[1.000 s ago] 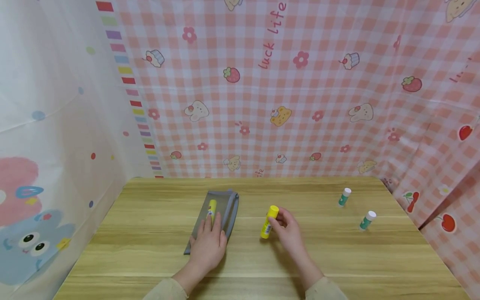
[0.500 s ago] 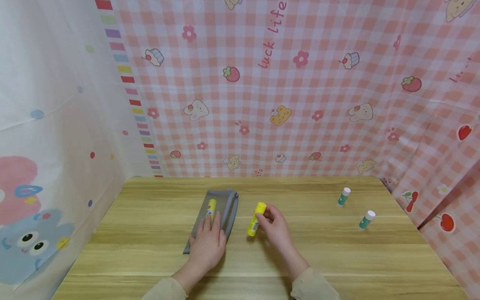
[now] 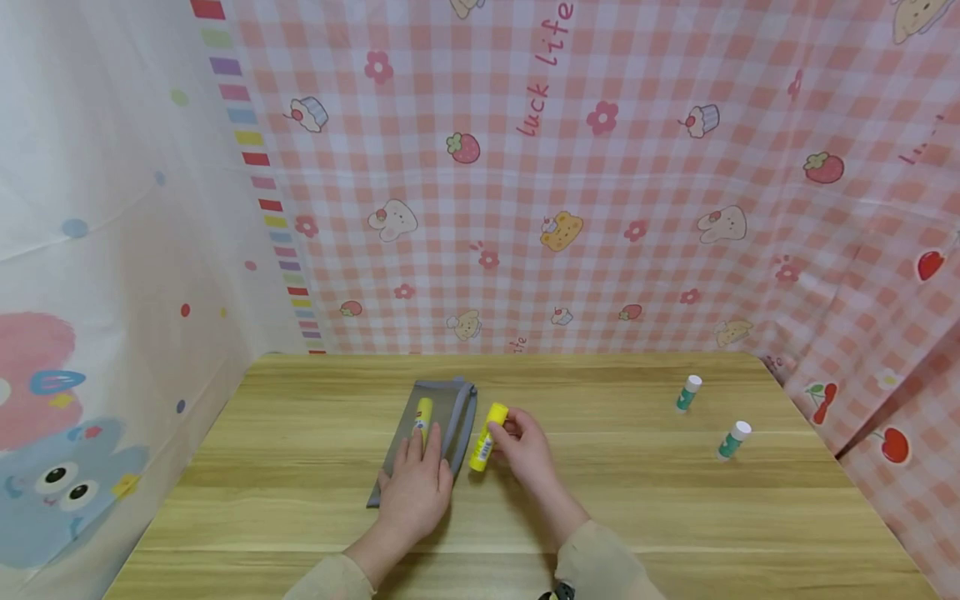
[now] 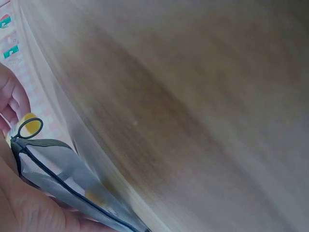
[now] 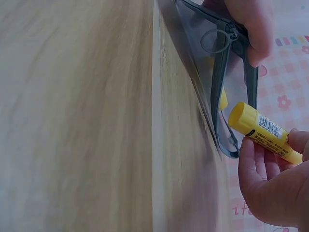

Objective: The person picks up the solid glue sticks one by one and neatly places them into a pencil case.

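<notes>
The place is a small cloth-walled nook around a wood-grain worktop (image 3: 600, 377); whether it stands in a home cannot be told. A pink checked cloth (image 3: 525, 187), printed with strawberries (image 3: 462, 148), cupcakes (image 3: 308, 114) and the words "luck life" (image 3: 545, 71), hangs beyond the far and right edges. Past the left edge hangs a white cloth (image 3: 112, 283) bearing a blue cartoon figure (image 3: 67, 525).

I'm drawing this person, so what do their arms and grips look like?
The left sleeve and right sleeve are pale beige and look plain, stopping short of the grips. The left grip and right grip are bare hands, with no gloves. A small dark thing peeks out by the right sleeve, too cut off to name.
</notes>
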The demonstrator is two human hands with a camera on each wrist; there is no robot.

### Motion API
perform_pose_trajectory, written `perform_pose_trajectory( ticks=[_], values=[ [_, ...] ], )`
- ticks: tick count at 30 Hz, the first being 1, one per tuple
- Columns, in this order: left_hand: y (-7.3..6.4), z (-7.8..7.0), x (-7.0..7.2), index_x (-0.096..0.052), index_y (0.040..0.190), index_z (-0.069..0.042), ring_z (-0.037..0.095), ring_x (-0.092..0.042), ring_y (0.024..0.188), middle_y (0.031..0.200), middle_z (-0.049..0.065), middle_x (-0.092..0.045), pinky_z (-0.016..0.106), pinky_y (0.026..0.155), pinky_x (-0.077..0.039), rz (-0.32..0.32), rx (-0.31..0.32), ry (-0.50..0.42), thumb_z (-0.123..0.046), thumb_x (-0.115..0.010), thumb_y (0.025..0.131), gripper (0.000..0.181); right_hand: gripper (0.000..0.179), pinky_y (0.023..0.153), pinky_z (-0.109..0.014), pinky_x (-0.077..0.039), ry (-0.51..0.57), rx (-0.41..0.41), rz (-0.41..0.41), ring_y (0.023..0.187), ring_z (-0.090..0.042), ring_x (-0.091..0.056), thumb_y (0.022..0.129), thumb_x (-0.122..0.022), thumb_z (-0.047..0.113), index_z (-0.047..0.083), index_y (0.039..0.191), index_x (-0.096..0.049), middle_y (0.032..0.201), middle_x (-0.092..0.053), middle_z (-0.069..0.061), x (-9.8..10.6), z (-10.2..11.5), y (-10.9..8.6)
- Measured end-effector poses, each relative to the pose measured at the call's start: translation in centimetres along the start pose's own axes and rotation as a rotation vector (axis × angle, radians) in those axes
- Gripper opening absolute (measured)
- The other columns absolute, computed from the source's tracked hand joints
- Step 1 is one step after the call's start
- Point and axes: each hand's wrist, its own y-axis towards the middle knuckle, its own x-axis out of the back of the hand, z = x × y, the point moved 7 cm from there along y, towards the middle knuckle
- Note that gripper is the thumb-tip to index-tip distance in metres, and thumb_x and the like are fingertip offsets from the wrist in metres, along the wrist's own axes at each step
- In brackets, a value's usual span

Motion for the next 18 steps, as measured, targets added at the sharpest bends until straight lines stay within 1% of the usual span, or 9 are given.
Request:
perform_pose_trajectory(
  ticks=[2,3,5,10,18],
  values=[
    [0.0,0.0,0.0,-0.038,0.152,-0.006,0.051,-0.035,0.135,0.151,0.028,-0.037,0.082,0.089,-0.029,0.003,0.001,0.002,-0.028,-0.041,0.102,0.054,0.032,0.074,-0.048,-0.058,-0.008,-0.011,-0.003,0.081,-0.018,-0.061,0.095,-0.063,0.004,-0.016,0.119,-0.054,0.096,-0.061,-0.016,-0.3,-0.1,0.2],
    [0.0,0.0,0.0,-0.038,0.152,-0.006,0.051,-0.035,0.135,0.151,0.028,-0.037,0.082,0.089,-0.029,0.004,0.003,0.002,-0.028,-0.041,0.102,0.054,0.033,0.074,-0.047,-0.058,-0.013,-0.021,-0.007,0.08,-0.017,-0.061,0.095,-0.063,0.005,-0.015,0.12,-0.054,0.097,-0.061,-0.015,-0.4,-0.6,0.4],
    [0.0,0.0,0.0,-0.039,0.152,-0.006,0.051,-0.035,0.135,0.151,0.028,-0.037,0.082,0.089,-0.03,0.005,0.005,0.003,-0.028,-0.041,0.102,0.054,0.034,0.073,-0.044,-0.059,-0.019,-0.046,-0.012,0.078,-0.016,-0.061,0.096,-0.064,0.008,-0.013,0.121,-0.055,0.096,-0.061,-0.014,-0.7,-0.8,0.6],
    [0.0,-0.1,0.1,-0.039,0.152,-0.006,0.051,-0.035,0.135,0.151,0.028,-0.037,0.082,0.089,-0.029,0.002,0.008,-0.003,-0.028,-0.042,0.102,0.054,0.033,0.07,-0.04,-0.059,-0.003,-0.129,-0.016,0.071,-0.015,-0.06,0.096,-0.065,0.011,-0.01,0.119,-0.056,0.092,-0.059,-0.01,-1.3,-1.7,1.2],
    [0.0,-0.1,0.1,-0.039,0.152,-0.006,0.051,-0.036,0.135,0.15,0.028,-0.038,0.082,0.089,-0.03,0.001,0.007,-0.004,-0.028,-0.042,0.102,0.054,0.03,0.062,-0.032,-0.058,-0.04,-0.176,-0.04,0.068,-0.013,-0.059,0.095,-0.064,0.012,-0.01,0.114,-0.059,0.089,-0.06,-0.01,-1.8,-2.3,2.0]
  ],
)
